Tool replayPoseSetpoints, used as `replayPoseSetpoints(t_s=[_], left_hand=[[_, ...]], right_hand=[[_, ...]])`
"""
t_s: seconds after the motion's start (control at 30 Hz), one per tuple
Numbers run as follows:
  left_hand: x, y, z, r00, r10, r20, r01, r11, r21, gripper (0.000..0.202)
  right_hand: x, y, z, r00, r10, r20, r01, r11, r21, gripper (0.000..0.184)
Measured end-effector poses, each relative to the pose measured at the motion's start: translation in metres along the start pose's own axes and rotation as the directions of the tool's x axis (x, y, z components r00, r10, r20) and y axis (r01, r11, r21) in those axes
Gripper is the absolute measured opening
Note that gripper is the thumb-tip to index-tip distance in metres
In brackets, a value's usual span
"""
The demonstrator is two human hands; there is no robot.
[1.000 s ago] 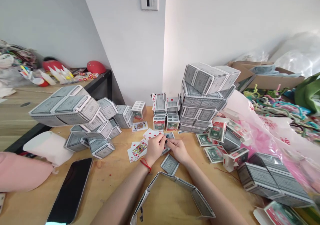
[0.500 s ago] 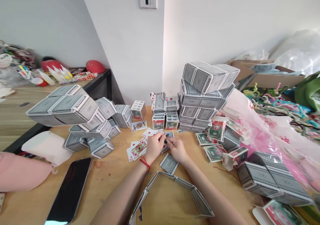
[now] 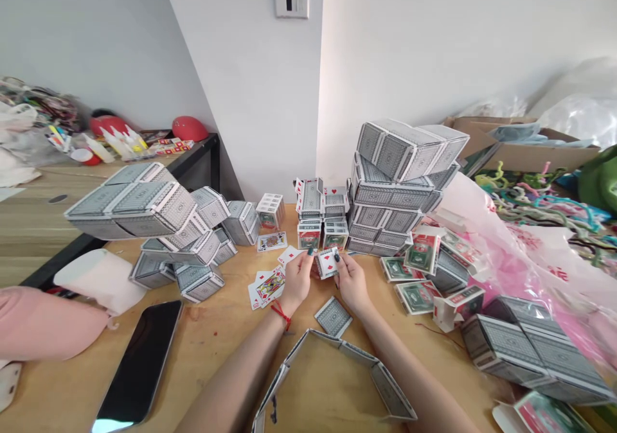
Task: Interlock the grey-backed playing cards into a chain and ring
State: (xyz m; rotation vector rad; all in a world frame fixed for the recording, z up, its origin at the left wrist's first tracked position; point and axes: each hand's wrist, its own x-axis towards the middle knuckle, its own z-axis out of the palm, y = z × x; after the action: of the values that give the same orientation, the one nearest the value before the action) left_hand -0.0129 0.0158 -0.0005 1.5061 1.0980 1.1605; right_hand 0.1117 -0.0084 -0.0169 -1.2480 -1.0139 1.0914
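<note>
Between my two hands is a playing card (image 3: pixel 328 265) with red diamonds facing up. My left hand (image 3: pixel 299 279) pinches its left side, and a red string bracelet circles that wrist. On the card's right edge, my right hand (image 3: pixel 351 280) grips with thumb on top. A card lying face down (image 3: pixel 333 317) rests on the table just below the hands. Several face-up cards (image 3: pixel 268 286) lie left of my left hand. Nearer to me, between my forearms, stands an angular frame of joined cards (image 3: pixel 332 342).
Folded-card blocks form a leaning stack at left (image 3: pixel 139 205) and a taller stack at right (image 3: pixel 395 189). Card boxes (image 3: pixel 415 295) lie scattered right of my hands. A phone (image 3: pixel 139 362) and a pink cap (image 3: pixel 48 324) lie at left. Pink plastic wrapping (image 3: pixel 501 259) covers the right side.
My hands have moved slightly apart and the diamond card between them now shows its face. Before, they were close together over a face-down card. The view has shifted slightly.
</note>
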Motion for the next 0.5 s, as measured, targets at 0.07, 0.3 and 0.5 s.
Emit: replayPoseSetpoints(t_s=[0.07,0.3,0.5], left_hand=[[-0.0001,-0.0008,0.0008,0.999,-0.008,0.052,0.006,0.999,0.034,0.029],[0.0010,-0.0027,0.0030,0.998,0.047,0.033,-0.053,0.969,0.242,0.025],[-0.0031,-0.0046,0.0072,0.998,0.060,0.032,-0.067,0.931,0.358,0.037]], right_hand=[[-0.0007,-0.0016,0.0000,1.000,-0.027,0.009,0.027,1.000,-0.007,0.033],[-0.0065,-0.0030,0.0030,0.997,-0.045,0.055,0.054,0.982,-0.183,0.032],[-0.0043,-0.0019,0.0019,0.998,-0.056,-0.043,0.043,0.966,-0.257,0.044]])
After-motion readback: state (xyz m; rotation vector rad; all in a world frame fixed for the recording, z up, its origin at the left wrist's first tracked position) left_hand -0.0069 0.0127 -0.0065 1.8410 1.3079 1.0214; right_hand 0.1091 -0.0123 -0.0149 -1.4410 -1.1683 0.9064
